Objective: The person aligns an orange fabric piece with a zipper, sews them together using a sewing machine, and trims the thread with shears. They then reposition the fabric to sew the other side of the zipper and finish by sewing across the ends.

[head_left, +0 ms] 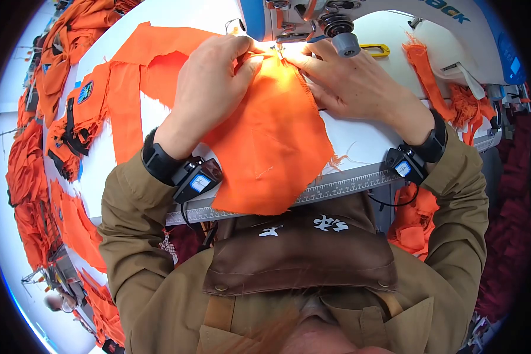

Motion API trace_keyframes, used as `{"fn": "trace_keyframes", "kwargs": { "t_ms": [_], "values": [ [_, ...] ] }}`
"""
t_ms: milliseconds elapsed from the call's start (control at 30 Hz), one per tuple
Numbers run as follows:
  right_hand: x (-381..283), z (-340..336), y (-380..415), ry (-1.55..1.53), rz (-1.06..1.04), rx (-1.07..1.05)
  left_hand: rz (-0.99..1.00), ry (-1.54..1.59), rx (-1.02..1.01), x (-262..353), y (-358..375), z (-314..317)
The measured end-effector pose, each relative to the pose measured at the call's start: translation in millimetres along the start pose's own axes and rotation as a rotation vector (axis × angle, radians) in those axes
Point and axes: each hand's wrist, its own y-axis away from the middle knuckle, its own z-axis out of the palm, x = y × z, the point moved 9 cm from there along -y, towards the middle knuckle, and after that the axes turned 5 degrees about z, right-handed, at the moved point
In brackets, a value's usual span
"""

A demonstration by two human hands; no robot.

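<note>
An orange fabric piece (265, 141) lies under the needle area of a sewing machine (280, 38) and hangs over the table's front edge. Its right side has an overlocked edge, and loose threads trail from the lower right. My left hand (215, 82) is closed, thumb and fingers pinching the fabric just left of the presser foot. On the other side, my right hand (351, 85) has its fingertips gathered on the fabric's upper right edge, close to the needle. The lamp's glare hides the exact stitching point.
Several orange fabric pieces (124, 100) spread across the left of the white table. A yellow thread snipper (376, 50) lies behind my right hand. Frayed orange scraps (469, 106) sit at the right. A ruler strip (336, 187) runs along the front edge. Orange garments (29, 183) are heaped at far left.
</note>
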Motion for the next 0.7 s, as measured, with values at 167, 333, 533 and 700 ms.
{"fn": "trace_keyframes", "kwargs": {
  "t_ms": [167,333,533,700],
  "values": [
    [1,1,0,-0.010,0.009,-0.039,-0.059,0.179,-0.045,-12,2,5],
    [0,-1,0,-0.021,0.001,-0.001,0.132,-0.034,-0.078,-4,9,14],
    [0,-2,0,-0.034,-0.010,0.021,0.213,-0.131,0.003,16,12,13],
    [0,0,1,-0.005,-0.017,0.033,0.193,-0.155,-0.040,13,14,19]
  ]
}}
